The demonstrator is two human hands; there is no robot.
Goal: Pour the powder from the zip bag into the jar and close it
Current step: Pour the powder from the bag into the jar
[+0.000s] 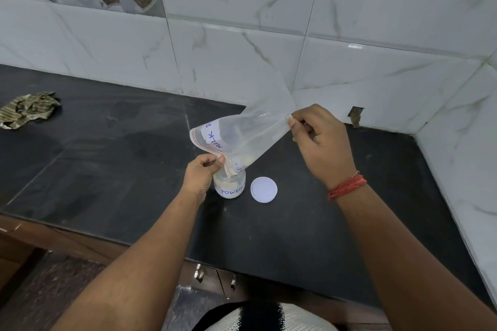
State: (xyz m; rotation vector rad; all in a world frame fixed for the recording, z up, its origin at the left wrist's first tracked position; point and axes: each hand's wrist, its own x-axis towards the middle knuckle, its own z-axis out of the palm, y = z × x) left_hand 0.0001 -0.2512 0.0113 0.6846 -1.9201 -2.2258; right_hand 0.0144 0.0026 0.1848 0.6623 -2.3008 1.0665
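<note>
Head view: both hands pinch the zip bag (250,137), left hand (200,176) at jar (230,185), right hand (320,142) raised.

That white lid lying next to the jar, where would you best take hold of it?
By its rim, from straight above. The lid lies flat on the counter just right of the jar, so only the round edge offers a grip; fingers on opposite sides, clear of the jar, would probably lift it cleanly.

left hand (203,173) pinched zip bag (250,137) mouth over open jar (230,186) | right hand (320,142) lifted bag's bottom corner | lid (263,189) beside jar on counter (107,164)
</note>
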